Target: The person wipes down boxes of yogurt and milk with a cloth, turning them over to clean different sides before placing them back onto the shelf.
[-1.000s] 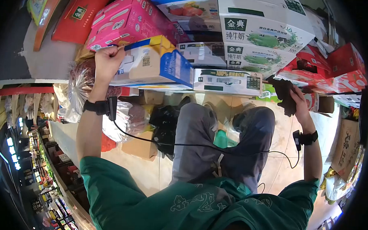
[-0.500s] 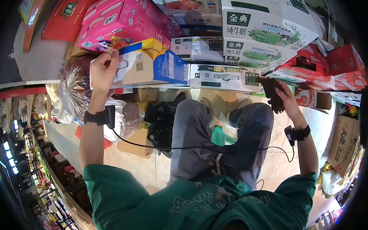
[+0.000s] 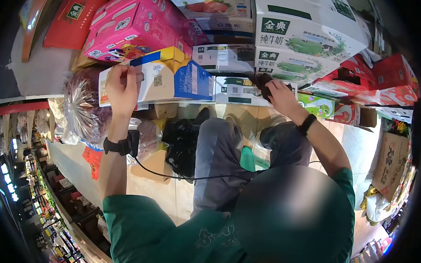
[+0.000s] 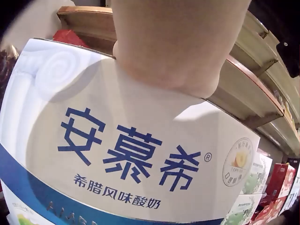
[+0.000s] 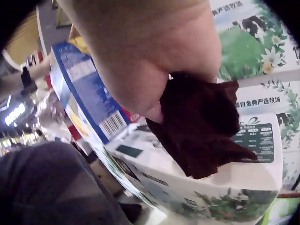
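Observation:
My left hand (image 3: 121, 89) grips a blue-and-white yogurt carton (image 3: 168, 79) near its handle slot, fingers curled at the top. In the left wrist view the wrist stands above the carton's lettered face (image 4: 126, 154); the fingers are hidden behind it. A crumpled dark brown cloth (image 5: 199, 126) is bunched in my right hand (image 3: 282, 97). That cloth lies against the top of a white milk carton (image 3: 235, 89), right of the yogurt carton.
Behind stand stacked white milk cartons (image 3: 301, 42) and pink cartons (image 3: 116, 35). Red boxes (image 3: 384, 77) are at the right. A plastic-wrapped bundle (image 3: 84, 106) hangs by the left hand. Below, a black bag (image 3: 184, 140) lies on the floor beside my knees.
My right hand has carried the cloth leftward from beyond the milk carton's right end onto its top. The left hand stays at the yogurt carton, now lower in view.

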Action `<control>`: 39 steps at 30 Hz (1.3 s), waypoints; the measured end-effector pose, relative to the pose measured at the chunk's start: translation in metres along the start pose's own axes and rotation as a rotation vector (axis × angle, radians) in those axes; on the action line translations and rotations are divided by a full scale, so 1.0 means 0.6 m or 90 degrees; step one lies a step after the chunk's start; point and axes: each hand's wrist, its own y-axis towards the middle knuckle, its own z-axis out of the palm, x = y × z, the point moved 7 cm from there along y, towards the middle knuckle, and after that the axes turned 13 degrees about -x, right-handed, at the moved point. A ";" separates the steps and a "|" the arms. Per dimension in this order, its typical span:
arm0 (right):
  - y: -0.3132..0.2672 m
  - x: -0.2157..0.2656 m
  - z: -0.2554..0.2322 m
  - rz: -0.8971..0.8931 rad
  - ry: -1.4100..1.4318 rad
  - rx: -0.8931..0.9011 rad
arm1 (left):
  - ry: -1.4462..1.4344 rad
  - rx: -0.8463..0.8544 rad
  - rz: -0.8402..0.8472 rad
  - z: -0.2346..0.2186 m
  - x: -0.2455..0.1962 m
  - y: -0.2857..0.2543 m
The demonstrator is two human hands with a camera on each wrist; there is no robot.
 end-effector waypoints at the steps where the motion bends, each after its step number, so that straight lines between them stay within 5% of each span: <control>1: 0.001 -0.005 0.019 0.007 -0.075 0.042 | 0.000 -0.006 0.001 0.001 0.012 -0.004; 3: 0.005 -0.010 0.049 0.019 -0.226 0.121 | 0.023 -0.012 0.015 -0.003 0.020 -0.003; 6: 0.042 0.045 0.031 -0.012 -0.323 0.075 | 0.067 -0.010 0.026 -0.005 0.004 -0.007; 12: 0.202 0.088 0.121 0.067 -0.010 0.093 | 0.060 0.008 0.002 0.003 0.004 -0.002; 19: 0.342 -0.001 0.285 0.088 -0.138 0.117 | 0.088 0.042 0.012 0.004 -0.008 0.002; 22: 0.359 -0.036 0.324 0.072 -0.100 0.053 | 0.109 0.071 0.044 0.006 -0.003 -0.001; 29: 0.377 -0.033 0.342 -0.016 -0.002 0.181 | 0.112 0.085 0.051 0.004 -0.004 -0.003; 32: 0.382 -0.069 0.424 0.029 0.072 0.277 | 0.104 0.097 0.019 0.006 -0.006 -0.004; 35: 0.391 -0.015 0.343 0.130 0.011 0.306 | 0.087 0.099 0.007 0.008 -0.005 -0.003; 39: 0.402 -0.045 0.378 0.146 0.023 0.194 | 0.075 0.088 0.011 0.008 -0.004 -0.003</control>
